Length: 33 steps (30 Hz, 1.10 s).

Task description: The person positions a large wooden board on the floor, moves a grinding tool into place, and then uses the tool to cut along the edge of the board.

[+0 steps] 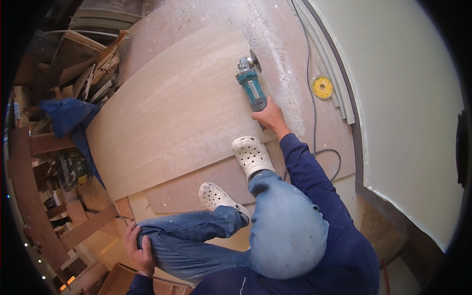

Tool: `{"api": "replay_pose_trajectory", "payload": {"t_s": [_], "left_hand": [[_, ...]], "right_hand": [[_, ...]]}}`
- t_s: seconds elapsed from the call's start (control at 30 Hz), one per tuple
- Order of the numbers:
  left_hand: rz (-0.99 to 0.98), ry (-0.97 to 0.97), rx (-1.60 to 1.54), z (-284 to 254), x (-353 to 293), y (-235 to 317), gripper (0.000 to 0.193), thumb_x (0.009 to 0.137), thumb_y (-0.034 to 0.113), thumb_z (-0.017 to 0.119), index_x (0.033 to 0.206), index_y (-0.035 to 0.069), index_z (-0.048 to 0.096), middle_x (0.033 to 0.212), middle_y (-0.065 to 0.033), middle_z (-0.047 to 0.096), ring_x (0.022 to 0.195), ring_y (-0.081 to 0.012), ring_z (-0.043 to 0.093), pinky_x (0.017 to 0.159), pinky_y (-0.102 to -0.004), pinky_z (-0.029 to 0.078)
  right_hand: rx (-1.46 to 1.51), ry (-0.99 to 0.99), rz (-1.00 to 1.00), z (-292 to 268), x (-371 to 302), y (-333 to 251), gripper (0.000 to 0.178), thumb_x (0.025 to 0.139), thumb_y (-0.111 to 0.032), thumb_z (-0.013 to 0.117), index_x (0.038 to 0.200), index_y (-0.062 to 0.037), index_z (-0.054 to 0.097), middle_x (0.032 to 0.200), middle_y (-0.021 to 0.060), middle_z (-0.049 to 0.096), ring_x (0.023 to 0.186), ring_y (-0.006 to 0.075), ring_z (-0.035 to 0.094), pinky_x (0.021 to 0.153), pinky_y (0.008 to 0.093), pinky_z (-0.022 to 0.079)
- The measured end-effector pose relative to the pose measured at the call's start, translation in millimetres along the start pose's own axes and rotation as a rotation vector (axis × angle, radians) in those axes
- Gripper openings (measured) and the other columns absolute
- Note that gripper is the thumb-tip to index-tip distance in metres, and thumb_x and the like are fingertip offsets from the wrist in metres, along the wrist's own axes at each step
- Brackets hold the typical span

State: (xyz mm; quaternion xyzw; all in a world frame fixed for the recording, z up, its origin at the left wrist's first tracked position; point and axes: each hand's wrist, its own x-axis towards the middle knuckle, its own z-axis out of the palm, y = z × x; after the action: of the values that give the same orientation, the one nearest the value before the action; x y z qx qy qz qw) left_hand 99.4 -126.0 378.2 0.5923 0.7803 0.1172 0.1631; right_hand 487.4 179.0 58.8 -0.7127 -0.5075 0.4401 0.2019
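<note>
My right hand [268,117] grips the rear of a teal angle grinder [250,86], whose disc [255,60] sits at the right edge of a large pale plywood sheet [177,113] on the floor. A trail of sawdust [275,54] runs along that edge. My left hand [139,248] rests on my left knee, fingers curled over the blue jeans. I crouch with one white clog [252,156] on the sheet's corner and the other clog [219,196] on the board below.
A yellow disc [322,87] lies on the floor right of the grinder, beside grey trim strips [334,73]. The grinder's cable [314,123] loops behind my arm. A pale wall [408,108] is at right. Scrap wood [88,73], blue cloth [69,115] and timber lie left.
</note>
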Motion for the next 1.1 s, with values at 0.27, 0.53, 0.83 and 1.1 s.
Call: {"api": "replay_pose_trajectory", "payload": {"t_s": [0.27,0.53,0.83,1.1], "left_hand": [[0.004,0.027,-0.012,-1.5,-3.1,3.8,0.034,0.092,0.017,0.058,0.120,-0.002,0.062,0.133,-0.0202,0.056,0.125,-0.0344,0.051,0.111,-0.0421,0.034],[0.017,0.052,-0.054,1.9,-2.7,3.4,0.033,0.092,0.016,0.058,0.119,-0.003,0.062,0.133,-0.0204,0.056,0.126,-0.0338,0.050,0.111,-0.0416,0.034],[0.036,0.058,-0.055,3.1,-0.4,1.9,0.033,0.092,0.016,0.060,0.119,-0.002,0.062,0.131,-0.0203,0.058,0.124,-0.0344,0.053,0.109,-0.0416,0.037],[0.052,0.074,-0.048,3.5,1.4,3.5,0.032,0.091,0.016,0.061,0.117,-0.002,0.063,0.129,-0.0204,0.059,0.122,-0.0348,0.054,0.108,-0.0416,0.037]], "right_hand": [[-0.018,0.002,0.025,-1.3,-7.4,2.7,0.067,0.061,-0.033,0.073,0.116,-0.0004,0.053,0.103,0.0274,0.068,0.099,0.0433,0.066,0.088,0.0449,0.053],[-0.011,-0.003,0.019,-2.6,-21.3,11.1,0.067,0.061,-0.033,0.074,0.115,-0.0007,0.053,0.103,0.0271,0.068,0.099,0.0430,0.066,0.087,0.0448,0.053],[-0.037,0.040,-0.011,1.7,-33.1,25.5,0.069,0.061,-0.034,0.075,0.117,-0.0005,0.053,0.105,0.0280,0.068,0.101,0.0434,0.066,0.088,0.0456,0.053],[-0.048,0.005,0.016,-1.4,-44.4,28.1,0.073,0.060,-0.035,0.075,0.120,-0.0009,0.053,0.106,0.0281,0.068,0.101,0.0434,0.066,0.088,0.0458,0.053]]}}
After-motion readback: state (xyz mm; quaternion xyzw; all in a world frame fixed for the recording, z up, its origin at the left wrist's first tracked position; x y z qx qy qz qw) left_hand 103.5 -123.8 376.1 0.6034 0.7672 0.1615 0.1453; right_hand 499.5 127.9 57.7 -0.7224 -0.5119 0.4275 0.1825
